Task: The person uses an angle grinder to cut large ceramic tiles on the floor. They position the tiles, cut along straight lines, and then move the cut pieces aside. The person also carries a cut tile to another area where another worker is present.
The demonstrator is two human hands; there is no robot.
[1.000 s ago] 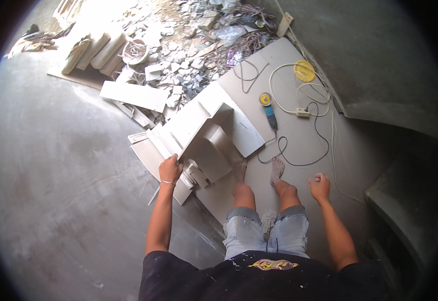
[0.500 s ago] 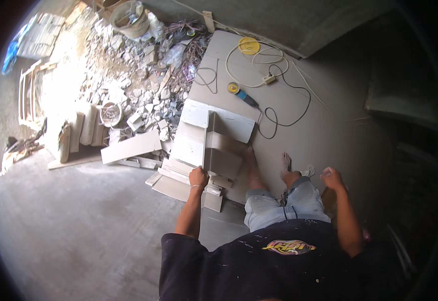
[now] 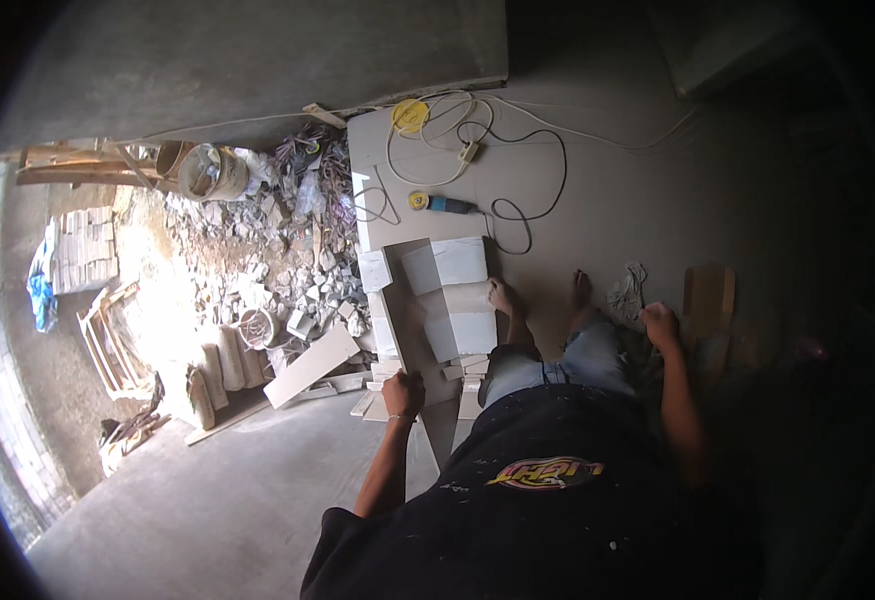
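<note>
My left hand is closed on the near part of a long tile strip, which stands tilted on edge, its brownish face toward my legs. Beneath and beside it lie white-and-grey tile boxes or slabs, with cut tile pieces at their near end. My bare foot is against the right side of these slabs. Off to the right, my right hand is raised beside my knee with its fingers curled; what they hold, if anything, cannot be made out.
An angle grinder with a yellow disc lies beyond the slabs, its cord looping to an extension socket. Rubble and a bucket lie at the far left. A pale cloth and a cardboard piece lie right.
My view has turned, so the scene appears rotated. The tile strip in my left hand has come nearer and tipped, now showing its broad brownish face. My right hand stays raised, fingers curled.
</note>
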